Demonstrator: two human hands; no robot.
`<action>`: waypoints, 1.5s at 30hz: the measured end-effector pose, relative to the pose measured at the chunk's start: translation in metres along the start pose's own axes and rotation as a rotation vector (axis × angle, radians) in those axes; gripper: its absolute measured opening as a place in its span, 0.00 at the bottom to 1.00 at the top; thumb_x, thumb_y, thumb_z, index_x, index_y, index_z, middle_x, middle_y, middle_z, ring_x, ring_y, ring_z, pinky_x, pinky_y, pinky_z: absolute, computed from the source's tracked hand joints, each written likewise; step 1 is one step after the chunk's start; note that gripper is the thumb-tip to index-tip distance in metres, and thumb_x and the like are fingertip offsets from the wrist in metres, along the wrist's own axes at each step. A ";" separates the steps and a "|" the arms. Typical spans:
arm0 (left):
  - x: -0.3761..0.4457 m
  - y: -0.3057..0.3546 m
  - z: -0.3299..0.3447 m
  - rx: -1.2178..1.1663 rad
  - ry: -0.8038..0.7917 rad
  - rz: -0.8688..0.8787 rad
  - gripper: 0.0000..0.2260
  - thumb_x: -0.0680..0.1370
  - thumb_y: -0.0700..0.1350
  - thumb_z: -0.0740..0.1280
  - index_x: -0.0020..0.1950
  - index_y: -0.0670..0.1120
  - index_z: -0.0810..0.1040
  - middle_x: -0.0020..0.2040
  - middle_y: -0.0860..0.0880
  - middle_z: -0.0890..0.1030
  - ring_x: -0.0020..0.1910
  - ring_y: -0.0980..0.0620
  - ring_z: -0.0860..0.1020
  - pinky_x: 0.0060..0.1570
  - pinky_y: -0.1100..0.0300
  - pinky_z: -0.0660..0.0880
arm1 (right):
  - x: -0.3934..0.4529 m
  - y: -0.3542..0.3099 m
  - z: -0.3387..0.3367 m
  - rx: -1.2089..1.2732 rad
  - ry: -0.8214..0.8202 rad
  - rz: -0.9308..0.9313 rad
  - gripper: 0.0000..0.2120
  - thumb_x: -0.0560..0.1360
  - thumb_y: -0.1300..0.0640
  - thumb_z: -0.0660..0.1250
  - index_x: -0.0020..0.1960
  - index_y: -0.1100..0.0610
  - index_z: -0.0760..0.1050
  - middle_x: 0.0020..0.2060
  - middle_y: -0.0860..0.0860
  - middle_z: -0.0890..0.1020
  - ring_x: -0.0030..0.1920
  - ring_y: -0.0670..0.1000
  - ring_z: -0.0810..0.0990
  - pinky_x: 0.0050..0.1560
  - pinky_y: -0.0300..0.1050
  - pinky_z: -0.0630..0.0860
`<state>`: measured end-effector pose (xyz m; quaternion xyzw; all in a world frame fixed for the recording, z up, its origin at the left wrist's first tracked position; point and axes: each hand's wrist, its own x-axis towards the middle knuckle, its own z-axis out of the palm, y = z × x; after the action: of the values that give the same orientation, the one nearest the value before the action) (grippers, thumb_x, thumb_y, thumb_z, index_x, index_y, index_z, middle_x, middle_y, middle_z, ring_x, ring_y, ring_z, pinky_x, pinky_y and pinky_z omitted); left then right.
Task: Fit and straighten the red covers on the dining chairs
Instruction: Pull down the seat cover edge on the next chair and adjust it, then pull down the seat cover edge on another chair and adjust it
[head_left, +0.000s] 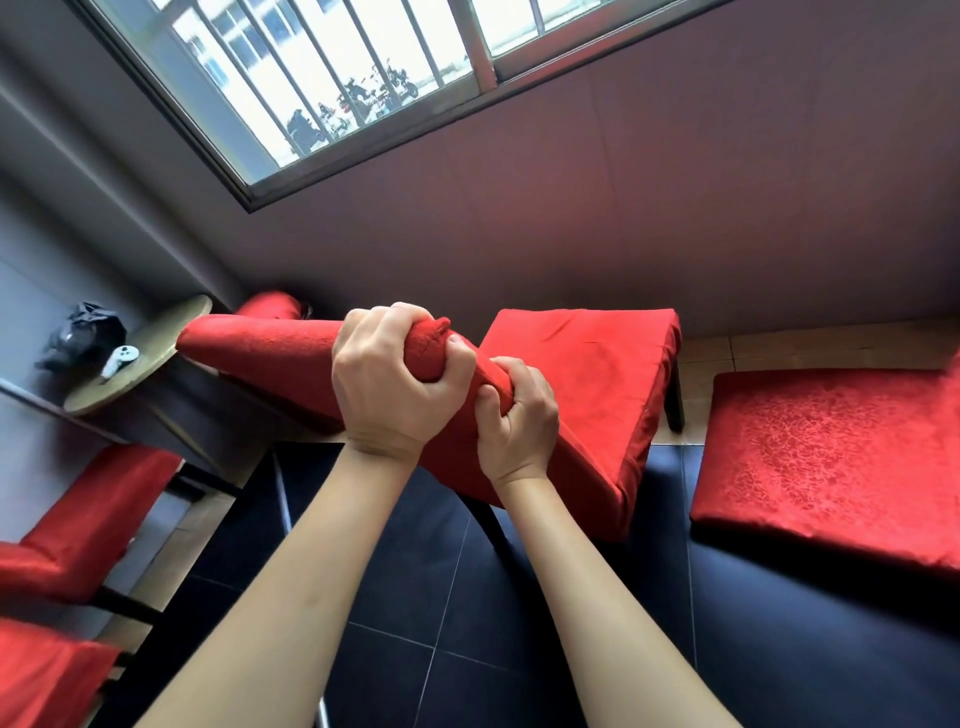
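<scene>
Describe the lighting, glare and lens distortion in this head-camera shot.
Head view: the window is blown out and backlights a dim wall; strong wide-angle tilt bends the frame; both the left hand and right hand gripping the red cover stay sharp; the satin seat glints.

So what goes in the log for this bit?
left hand: grips chair back corner | right hand: grips red cover below | step: fitting cover

- Setting was an indoor dining room; several chairs (582, 384) wore matching red covers (831, 457)
- Dark floor tiles (519, 649) lay beneath; a barred window (322, 78) showed parked scooters (358, 98) outside
- A round table (150, 348) stood near
</scene>
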<state>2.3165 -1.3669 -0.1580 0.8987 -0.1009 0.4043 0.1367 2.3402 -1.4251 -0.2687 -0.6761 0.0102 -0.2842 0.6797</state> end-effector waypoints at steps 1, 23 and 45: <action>0.000 0.001 0.000 0.000 -0.009 -0.003 0.15 0.69 0.51 0.63 0.40 0.39 0.80 0.36 0.44 0.80 0.39 0.42 0.76 0.45 0.53 0.73 | 0.000 0.000 -0.001 -0.005 -0.012 0.005 0.50 0.69 0.23 0.40 0.52 0.63 0.80 0.43 0.58 0.82 0.46 0.59 0.78 0.52 0.57 0.72; 0.012 0.038 -0.032 0.076 -0.360 -0.275 0.27 0.68 0.59 0.59 0.51 0.40 0.82 0.49 0.42 0.82 0.54 0.40 0.78 0.62 0.44 0.70 | 0.013 -0.051 -0.172 -0.528 -0.317 0.322 0.30 0.75 0.42 0.65 0.72 0.55 0.65 0.66 0.53 0.75 0.67 0.53 0.70 0.66 0.55 0.67; -0.009 0.112 0.062 -0.332 -0.484 -0.208 0.17 0.68 0.48 0.69 0.55 0.44 0.81 0.51 0.46 0.82 0.56 0.43 0.79 0.66 0.39 0.61 | 0.029 -0.049 -0.249 -0.879 -0.121 0.510 0.30 0.76 0.46 0.65 0.75 0.51 0.60 0.70 0.52 0.71 0.69 0.54 0.69 0.67 0.56 0.67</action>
<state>2.3208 -1.4920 -0.1859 0.9398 -0.1024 0.1404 0.2941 2.2473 -1.6604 -0.2340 -0.8893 0.2542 -0.0383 0.3782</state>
